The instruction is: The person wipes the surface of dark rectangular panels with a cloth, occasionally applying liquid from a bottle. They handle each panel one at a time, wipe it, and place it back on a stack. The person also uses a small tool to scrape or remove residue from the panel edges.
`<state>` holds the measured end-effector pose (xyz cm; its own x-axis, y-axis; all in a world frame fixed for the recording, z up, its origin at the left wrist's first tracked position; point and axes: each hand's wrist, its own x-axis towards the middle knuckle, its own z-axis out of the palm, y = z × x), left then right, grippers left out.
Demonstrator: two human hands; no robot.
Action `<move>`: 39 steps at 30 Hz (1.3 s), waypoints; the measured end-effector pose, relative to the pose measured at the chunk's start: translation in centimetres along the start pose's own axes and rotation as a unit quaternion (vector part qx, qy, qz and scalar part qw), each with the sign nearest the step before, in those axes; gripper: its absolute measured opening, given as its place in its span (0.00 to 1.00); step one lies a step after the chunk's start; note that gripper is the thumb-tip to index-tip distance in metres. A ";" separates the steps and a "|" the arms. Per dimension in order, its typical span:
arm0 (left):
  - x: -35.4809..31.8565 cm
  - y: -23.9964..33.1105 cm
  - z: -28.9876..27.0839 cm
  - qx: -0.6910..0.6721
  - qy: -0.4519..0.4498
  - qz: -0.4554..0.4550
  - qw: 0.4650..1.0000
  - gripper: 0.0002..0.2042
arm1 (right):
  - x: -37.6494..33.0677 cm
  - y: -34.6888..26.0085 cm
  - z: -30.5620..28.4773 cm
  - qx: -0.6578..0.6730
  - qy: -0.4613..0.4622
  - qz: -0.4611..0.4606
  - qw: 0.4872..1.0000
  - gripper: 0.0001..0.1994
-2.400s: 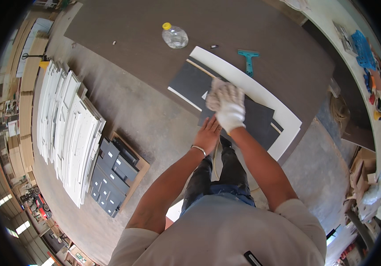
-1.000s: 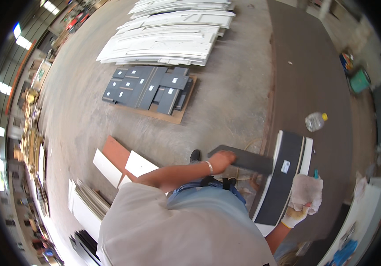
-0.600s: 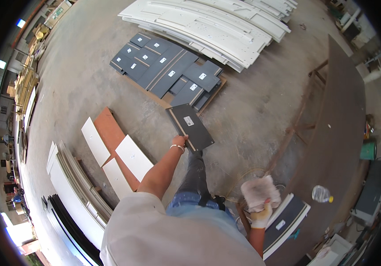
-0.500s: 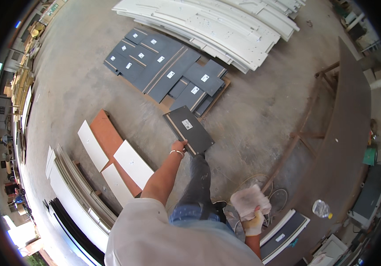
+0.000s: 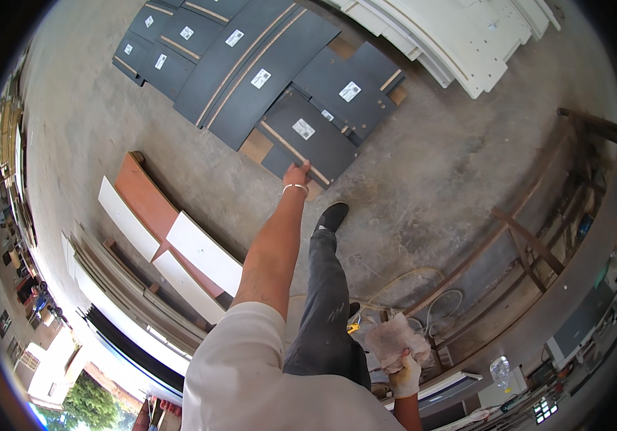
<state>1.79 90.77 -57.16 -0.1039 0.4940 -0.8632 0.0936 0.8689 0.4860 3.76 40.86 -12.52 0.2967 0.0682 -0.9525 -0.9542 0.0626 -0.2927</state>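
My left hand (image 5: 296,174), bare with a white band at the wrist, grips the near edge of a dark grey panel (image 5: 307,144) with a white label and a light strip along one side. That panel is over the near right end of a group of similar dark grey panels (image 5: 233,93); whether it rests fully on them I cannot tell. My right hand (image 5: 404,376), in a pale work glove, is closed on a pinkish-white cloth (image 5: 392,341) beside my hip, far from the panels.
White panels (image 5: 437,36) are stacked at the far right. Brown and white boards (image 5: 154,208) lie on the left, with more stacked panels (image 5: 118,287) nearer. A table with a wooden frame (image 5: 531,244) stands at right, a clear bottle (image 5: 500,371) on it. A hose (image 5: 409,276) loops on the floor.
My left arm has stretched forward, carrying the dark panel from near my leg to over the dark panels. One foot has stepped forward. The right hand still holds the cloth.
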 end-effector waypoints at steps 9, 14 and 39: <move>0.8 -1.7 2.5 0.260 0.100 -0.061 0.958 0.32 | 2.7 0.8 1.6 0.010 -0.015 0.042 0.999 0.20; -2.5 -1.6 4.1 0.089 0.013 -0.217 0.972 0.30 | 3.8 2.8 0.4 0.030 0.013 0.042 0.999 0.21; -5.0 0.9 4.2 0.688 -0.092 0.452 0.561 0.50 | 28.1 -4.4 21.0 -0.214 -0.056 -0.173 0.960 0.19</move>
<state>6.53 89.00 -52.96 0.6929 0.5926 -0.4108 0.7144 -0.6416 0.2793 17.10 63.39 -36.28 0.5779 0.2254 -0.7844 -0.7195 -0.3131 -0.6200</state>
